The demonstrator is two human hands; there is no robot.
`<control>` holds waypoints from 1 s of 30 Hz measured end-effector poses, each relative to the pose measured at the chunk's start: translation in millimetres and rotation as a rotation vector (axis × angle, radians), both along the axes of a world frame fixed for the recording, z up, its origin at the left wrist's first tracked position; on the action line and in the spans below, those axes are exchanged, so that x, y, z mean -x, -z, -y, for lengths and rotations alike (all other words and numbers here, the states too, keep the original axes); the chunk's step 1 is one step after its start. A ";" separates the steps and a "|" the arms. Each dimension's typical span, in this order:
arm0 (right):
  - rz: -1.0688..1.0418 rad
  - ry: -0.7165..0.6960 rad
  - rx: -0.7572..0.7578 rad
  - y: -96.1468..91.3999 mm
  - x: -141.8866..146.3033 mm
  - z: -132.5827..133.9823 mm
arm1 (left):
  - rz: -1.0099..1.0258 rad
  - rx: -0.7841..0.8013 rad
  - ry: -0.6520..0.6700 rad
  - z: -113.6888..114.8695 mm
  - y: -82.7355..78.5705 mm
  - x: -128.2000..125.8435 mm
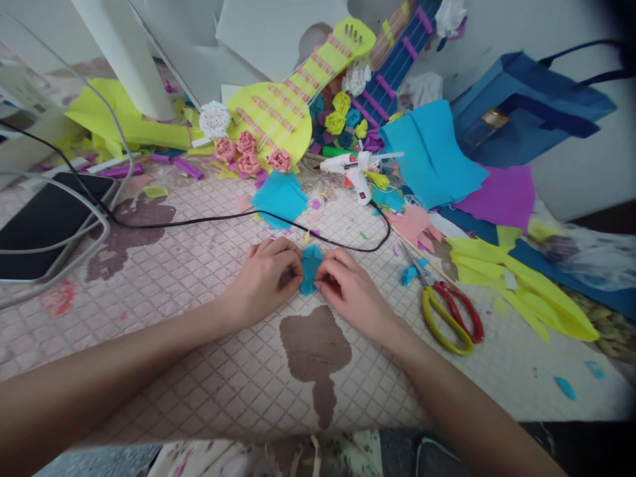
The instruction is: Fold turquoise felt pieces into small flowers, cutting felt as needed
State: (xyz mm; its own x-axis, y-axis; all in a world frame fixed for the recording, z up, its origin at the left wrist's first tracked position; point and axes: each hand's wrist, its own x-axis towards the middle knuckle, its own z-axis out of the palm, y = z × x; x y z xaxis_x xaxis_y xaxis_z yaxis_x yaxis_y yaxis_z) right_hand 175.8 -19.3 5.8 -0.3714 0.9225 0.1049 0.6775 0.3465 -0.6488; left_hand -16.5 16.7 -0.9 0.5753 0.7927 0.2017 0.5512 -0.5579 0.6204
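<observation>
A small piece of folded blue paper [311, 265] is pinched between my two hands, just above the patterned tabletop. My left hand [272, 270] grips its left edge with thumb and fingers together. On the opposite edge, my right hand [346, 285] holds the paper the same way. Beyond my fingers lies a larger stack of blue paper squares [282, 197], with a black cord [213, 218] running across it. To the right of my right hand rest scissors [444, 305] with one yellow and one red handle, their blades beside some blue scraps [413, 273].
A white glue gun [355, 175] stands behind my hands. A yellow paper guitar [293, 99] with pink paper roses [248, 156] leans at the back. Yellow paper strips [527, 278] and a blue bag [521, 112] are at right; a black-screened tablet [50, 218] lies left.
</observation>
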 end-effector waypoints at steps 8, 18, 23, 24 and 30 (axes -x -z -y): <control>0.043 0.054 -0.046 3.6 7.1 2.7 | -0.024 -0.010 -0.027 1.6 0.5 -1.8; 0.081 0.092 -0.053 3.5 9.9 1.9 | -0.031 0.006 -0.039 3.5 -1.4 -2.3; 0.112 0.112 -0.065 4.9 11.8 1.8 | -0.046 -0.026 -0.040 4.0 0.2 -3.0; 0.112 0.111 -0.069 4.9 12.1 1.9 | -0.047 -0.027 -0.042 3.9 0.2 -3.1; 0.098 0.091 -0.080 5.2 11.5 2.1 | -0.049 -0.028 -0.052 3.7 1.4 -3.4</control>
State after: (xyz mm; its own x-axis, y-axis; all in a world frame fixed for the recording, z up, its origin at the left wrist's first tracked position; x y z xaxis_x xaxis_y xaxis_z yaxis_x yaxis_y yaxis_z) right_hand 164.3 -21.4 0.6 -0.2986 0.9431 0.1465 0.7670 0.3285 -0.5512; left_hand -13.2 13.0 -2.3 0.5432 0.8162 0.1970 0.6091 -0.5445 0.5766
